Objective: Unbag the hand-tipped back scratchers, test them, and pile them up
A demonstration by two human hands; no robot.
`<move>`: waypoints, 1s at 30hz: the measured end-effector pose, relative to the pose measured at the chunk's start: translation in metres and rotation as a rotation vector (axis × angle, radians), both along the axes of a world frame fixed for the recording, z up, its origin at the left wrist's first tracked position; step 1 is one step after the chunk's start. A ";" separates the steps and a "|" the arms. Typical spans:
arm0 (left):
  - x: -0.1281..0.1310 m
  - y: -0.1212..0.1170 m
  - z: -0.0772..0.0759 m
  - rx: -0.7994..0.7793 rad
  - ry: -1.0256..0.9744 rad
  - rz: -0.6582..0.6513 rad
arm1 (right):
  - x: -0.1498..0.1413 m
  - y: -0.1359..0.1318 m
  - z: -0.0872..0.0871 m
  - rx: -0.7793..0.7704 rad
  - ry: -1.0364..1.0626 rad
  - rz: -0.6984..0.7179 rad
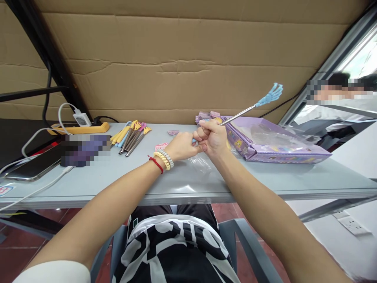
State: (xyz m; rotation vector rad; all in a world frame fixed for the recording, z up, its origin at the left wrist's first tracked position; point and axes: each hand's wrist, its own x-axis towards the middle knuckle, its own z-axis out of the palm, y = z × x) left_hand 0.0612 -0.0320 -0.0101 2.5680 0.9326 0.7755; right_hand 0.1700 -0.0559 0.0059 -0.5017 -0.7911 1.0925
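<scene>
Two hands (214,136) clamped on one blue-tipped backscratcher (259,103), grey tabletop (294,177), cardboard wall (191,43), red floor (20,259)

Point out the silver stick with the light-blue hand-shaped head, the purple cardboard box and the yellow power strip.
Silver metal stick with light-blue hand-shaped head (246,110): head view, on the shaft.
Purple cardboard box (291,158): head view, front wall.
Yellow power strip (86,129): head view, front side.

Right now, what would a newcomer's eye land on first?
The light-blue hand-shaped head on the metal rod, jutting up and rightward from the right hand. Then the purple box on the right side of the desk, and the bunch of rods with yellow and pink heads, left of the left hand.
</scene>
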 end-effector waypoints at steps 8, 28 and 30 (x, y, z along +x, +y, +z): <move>-0.009 -0.001 0.016 -0.170 0.167 0.245 | 0.013 0.003 0.004 0.045 0.066 -0.088; -0.160 0.078 0.039 -0.300 -0.165 0.780 | 0.064 0.010 0.012 0.052 0.197 -0.170; -0.173 0.080 0.041 -0.283 -0.169 0.923 | 0.055 0.009 0.011 0.031 0.144 -0.100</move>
